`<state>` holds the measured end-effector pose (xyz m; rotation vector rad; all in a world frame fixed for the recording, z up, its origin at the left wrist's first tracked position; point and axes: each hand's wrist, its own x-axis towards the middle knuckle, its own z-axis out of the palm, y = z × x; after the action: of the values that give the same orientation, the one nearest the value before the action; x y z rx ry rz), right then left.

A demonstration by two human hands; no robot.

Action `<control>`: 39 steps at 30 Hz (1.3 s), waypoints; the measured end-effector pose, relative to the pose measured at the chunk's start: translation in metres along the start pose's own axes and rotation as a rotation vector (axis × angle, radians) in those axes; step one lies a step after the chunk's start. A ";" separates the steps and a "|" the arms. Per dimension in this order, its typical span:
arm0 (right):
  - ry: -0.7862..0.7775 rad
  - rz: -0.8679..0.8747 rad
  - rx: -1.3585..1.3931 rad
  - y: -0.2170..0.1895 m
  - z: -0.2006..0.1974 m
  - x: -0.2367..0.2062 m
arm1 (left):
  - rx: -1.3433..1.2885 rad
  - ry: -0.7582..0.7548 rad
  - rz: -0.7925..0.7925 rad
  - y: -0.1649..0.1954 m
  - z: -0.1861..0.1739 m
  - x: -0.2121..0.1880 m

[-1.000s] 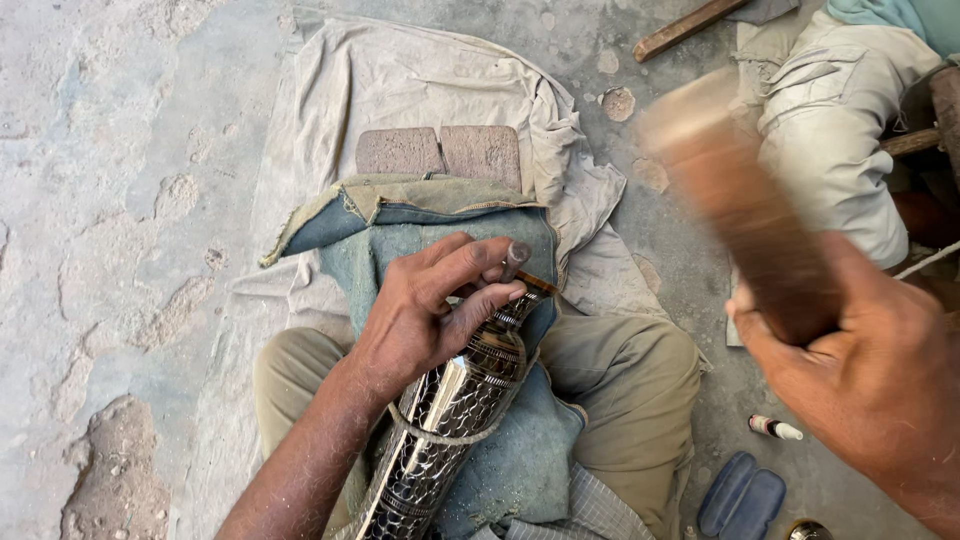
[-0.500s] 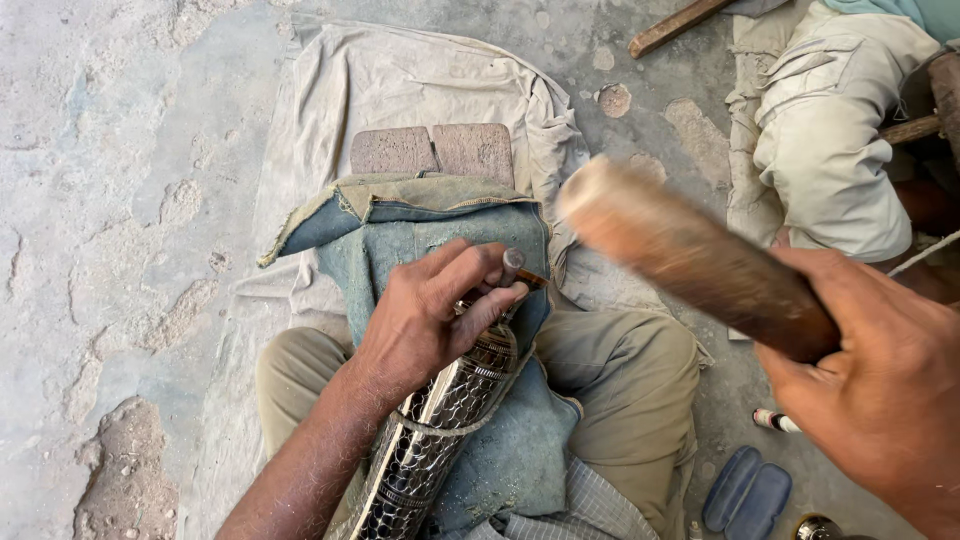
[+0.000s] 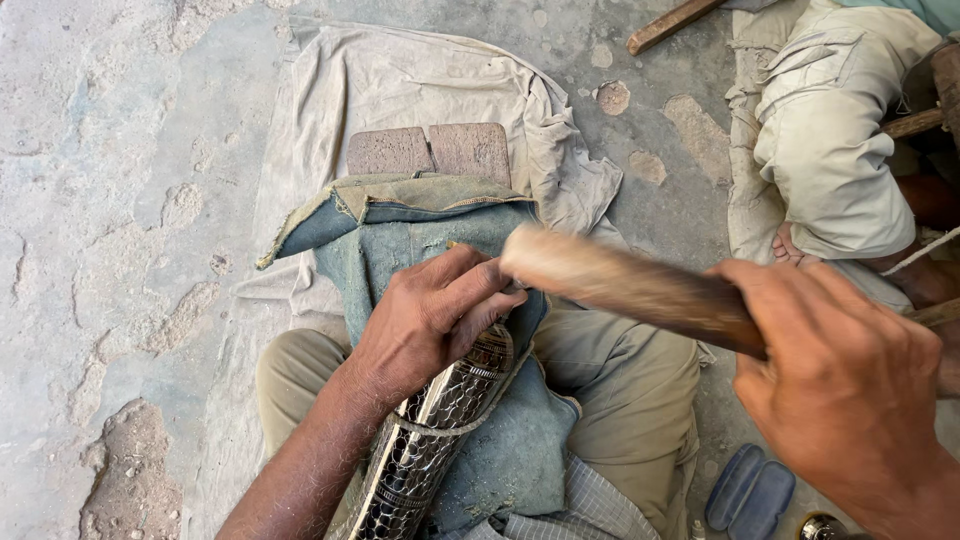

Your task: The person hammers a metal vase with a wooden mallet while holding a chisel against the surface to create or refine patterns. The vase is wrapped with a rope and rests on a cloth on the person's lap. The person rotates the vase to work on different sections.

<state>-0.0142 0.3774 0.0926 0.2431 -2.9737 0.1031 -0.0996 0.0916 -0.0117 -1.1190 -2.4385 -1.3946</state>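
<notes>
Our left hand (image 3: 425,320) lies curled over the top end of a long silver metal tube with an engraved scale pattern (image 3: 425,445), its grip pressed together around it. The tube rests slantwise on a blue-grey cloth pad (image 3: 420,235) across our lap. Our right hand (image 3: 845,385) has its grip clenched on a brown wooden mallet (image 3: 625,285), blurred, its pale head just beside the left fingers (image 3: 480,295). Beyond the pad, two reddish bricks (image 3: 430,150) sit on a pale sheet (image 3: 400,75) on the concrete floor (image 3: 110,200). A dark blue case (image 3: 750,490) lies near our right knee.
</notes>
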 end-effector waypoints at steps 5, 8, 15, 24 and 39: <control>0.025 0.058 0.097 -0.003 0.009 0.003 | -0.023 0.006 -0.005 -0.001 -0.002 0.001; -0.001 0.053 0.060 0.000 0.012 0.002 | -0.024 -0.027 -0.006 -0.002 -0.004 0.005; 0.017 0.167 0.135 0.015 0.021 -0.004 | -0.056 -0.061 0.025 -0.003 -0.008 0.011; 0.009 0.058 0.019 0.021 0.028 -0.003 | -0.050 -0.145 -0.040 -0.002 -0.012 0.016; 0.033 0.246 0.276 0.016 0.040 -0.005 | -0.037 -0.215 -0.012 -0.002 -0.018 0.021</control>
<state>-0.0182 0.3904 0.0510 -0.0947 -2.9347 0.5418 -0.1209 0.0883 0.0062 -1.3294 -2.5755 -1.3946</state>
